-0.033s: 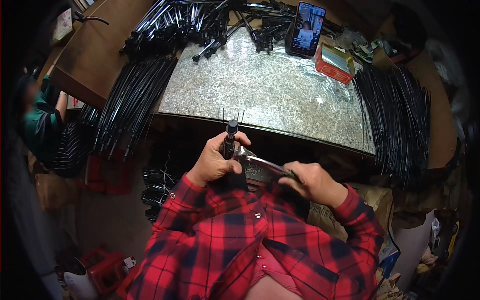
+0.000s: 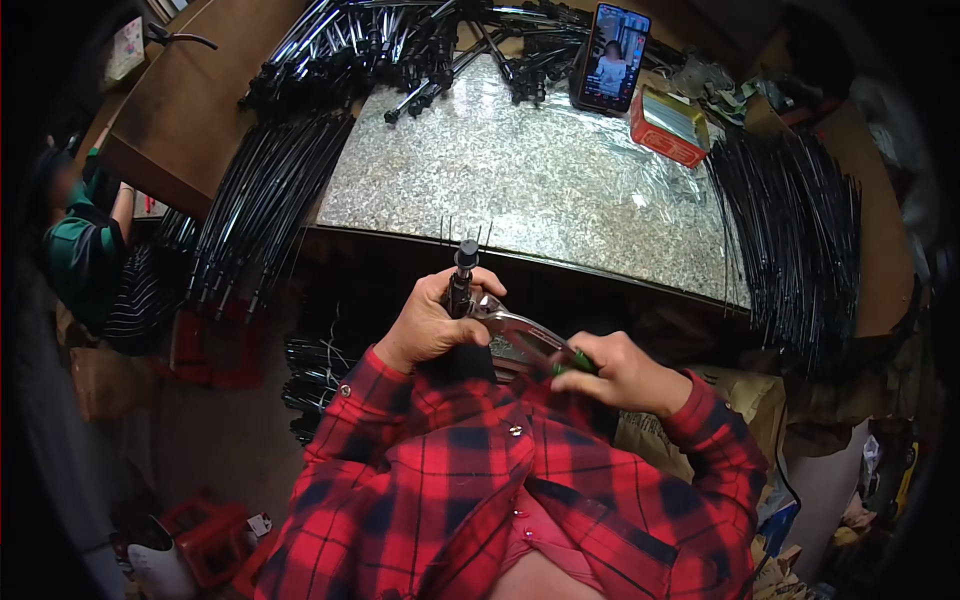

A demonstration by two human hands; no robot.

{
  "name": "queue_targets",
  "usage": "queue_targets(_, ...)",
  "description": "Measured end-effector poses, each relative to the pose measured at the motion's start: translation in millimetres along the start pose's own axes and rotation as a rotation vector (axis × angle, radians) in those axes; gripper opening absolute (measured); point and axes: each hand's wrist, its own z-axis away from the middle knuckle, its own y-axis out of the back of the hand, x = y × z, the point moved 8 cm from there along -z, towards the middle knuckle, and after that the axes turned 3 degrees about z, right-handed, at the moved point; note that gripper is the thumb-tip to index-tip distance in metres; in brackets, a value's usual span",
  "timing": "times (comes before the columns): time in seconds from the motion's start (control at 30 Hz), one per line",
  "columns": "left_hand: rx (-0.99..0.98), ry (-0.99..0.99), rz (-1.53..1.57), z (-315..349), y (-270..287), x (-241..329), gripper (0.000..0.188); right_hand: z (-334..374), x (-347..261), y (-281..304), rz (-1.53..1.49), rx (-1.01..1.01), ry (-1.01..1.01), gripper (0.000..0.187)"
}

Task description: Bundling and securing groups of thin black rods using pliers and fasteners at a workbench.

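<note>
My left hand (image 2: 422,322) is wrapped round an upright black shaft (image 2: 461,284) topped by a dark round knob (image 2: 467,249). Thin dark rods stick up around the knob, so the piece looks like part of an umbrella frame; its lower end is hidden. My right hand (image 2: 632,374) grips the green-tipped handles of shiny metal pliers (image 2: 532,329). The head of the pliers meets the shaft beside my left thumb; exactly what the jaws bite on is hidden. Both hands are in front of my body, just off the near edge of the speckled tabletop (image 2: 500,165).
Bundles of thin black rods (image 2: 270,205) hang over the table's left side, and more rods (image 2: 790,235) lie at the right. Metal shafts (image 2: 400,50) are heaped at the back, near a propped phone (image 2: 613,60) and a red box (image 2: 668,140). Another person (image 2: 85,245) sits at far left.
My right hand has shifted slightly left and down with the pliers, whose green handle now shows more. The shaft in my left hand has moved very slightly right.
</note>
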Motion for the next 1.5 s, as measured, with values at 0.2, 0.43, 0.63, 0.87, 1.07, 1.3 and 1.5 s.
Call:
queue_targets(0.2, -0.025, 0.020, -0.065, -0.5, -4.6, -2.9, 0.051, 9.2, 7.9, -20.2, -0.517, -0.268, -0.401, 0.035)
queue_targets(0.43, 0.054, -0.105, -0.231, -1.0, -2.2, 3.6, 0.051, 5.6, -11.2, 32.8, 0.806, 0.440, 0.084, 0.061)
queue_targets(0.63, -0.157, -0.057, -0.080, -6.6, -10.3, 2.9, 0.048, 14.9, 25.2, -25.1, -0.572, -0.430, -0.322, 0.060)
queue_targets(0.87, -0.058, -0.049, -0.137, 1.8, -6.6, 1.0, 0.055, -3.0, 15.3, -6.3, -0.007, -0.071, 0.011, 0.045)
queue_targets(1.07, 0.027, -0.078, -0.157, -0.7, -2.3, 5.0, 0.052, -8.2, 17.8, -12.6, 0.014, 0.177, 0.116, 0.032)
queue_targets(1.3, 0.015, -0.083, -0.115, -0.4, 3.1, 8.0, 0.035, -0.5, 6.3, 15.8, 0.461, 0.383, 0.113, 0.044)
queue_targets(1.5, -0.027, 0.012, -0.121, 0.1, 5.2, -1.5, 0.053, 15.8, -32.6, 36.9, 0.874, 0.471, 0.183, 0.061)
